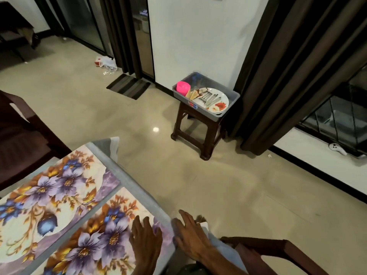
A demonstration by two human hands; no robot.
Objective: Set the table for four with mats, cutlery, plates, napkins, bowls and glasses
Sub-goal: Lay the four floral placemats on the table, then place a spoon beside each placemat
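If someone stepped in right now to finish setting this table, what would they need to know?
Hands: left hand lies flat and empty on the nearer floral mat; right hand rests open at the table edge, holding nothing.
Things: two mats show on the table, the farther mat beside the nearer one. A grey tub on a brown stool by the wall holds plates, cutlery and a pink cup.
Done: the two mats in view are laid.
Left: any further mats, out of view, then cutlery, plates, napkins, bowls, glasses.
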